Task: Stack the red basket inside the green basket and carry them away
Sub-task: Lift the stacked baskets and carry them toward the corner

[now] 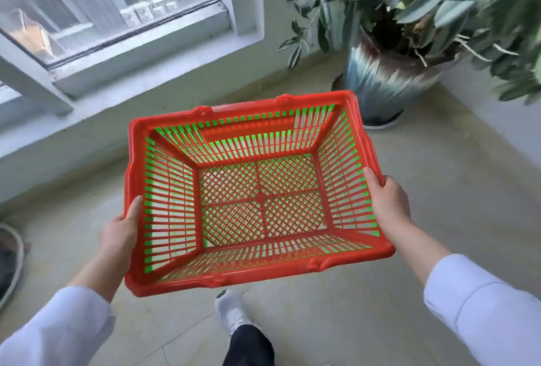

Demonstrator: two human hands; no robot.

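The red basket (333, 219) sits nested inside the green basket (148, 160), whose green plastic shows only through the red slats. Both are held in the air above the floor, tilted slightly down to the left. My left hand (123, 231) grips the left rim with the thumb over the edge. On the right rim my right hand (388, 204) holds on the same way. The baskets are empty.
A large potted plant (386, 78) in a glazed blue and brown pot stands on the floor just beyond the baskets at the right. A window and low wall (123, 52) run along the left. My white shoe (232, 311) is below the baskets on the tiled floor.
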